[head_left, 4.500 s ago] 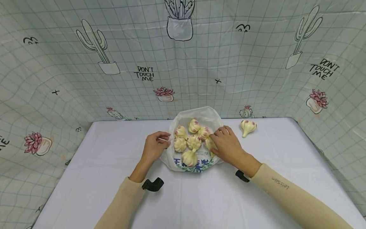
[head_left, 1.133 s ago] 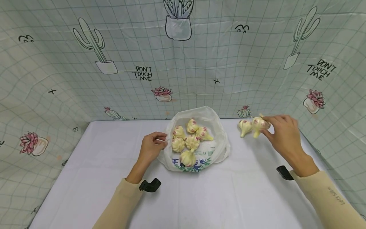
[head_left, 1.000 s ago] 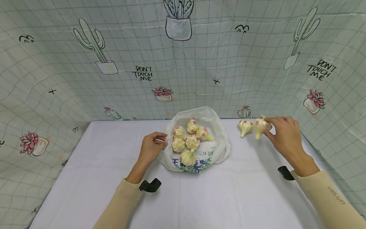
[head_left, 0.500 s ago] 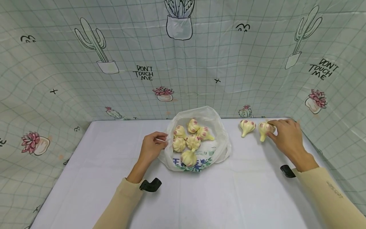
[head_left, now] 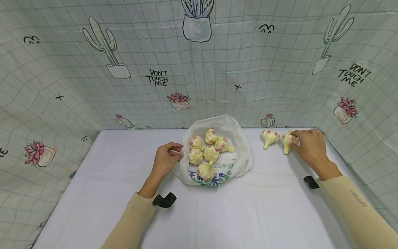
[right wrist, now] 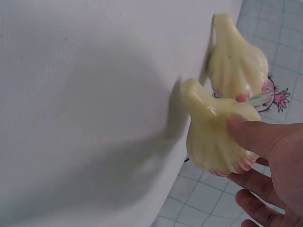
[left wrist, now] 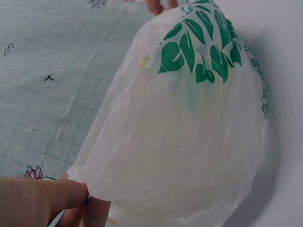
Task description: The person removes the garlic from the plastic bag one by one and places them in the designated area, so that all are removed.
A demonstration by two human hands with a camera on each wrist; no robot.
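My right hand (head_left: 312, 147) holds a garlic bulb (right wrist: 215, 135) at the table's far right, thumb on one side and fingers on the other. Its stem points toward the near side. Just left of it lies a second garlic bulb (head_left: 269, 138). In the middle of the table a white plastic bag (head_left: 243, 155) stands with its mouth spread, several garlic bulbs (head_left: 211, 153) inside. My left hand (head_left: 166, 159) pinches the bag's left rim between thumb and fingers, as the left wrist view shows close up. Green leaves are printed on the bag's side (left wrist: 189, 47).
A white cloth covers the table (head_left: 217, 218). Behind and on both sides hangs a checked curtain (head_left: 214, 69) printed with cacti, right up to the table's back edge. Black wrist cameras (head_left: 164, 200) sit on both forearms.
My right hand has lifted a garlic bulb out of the bag, carried it right and lowered it beside the loose one, most recently slightly apart from it. The left hand stays on the bag.
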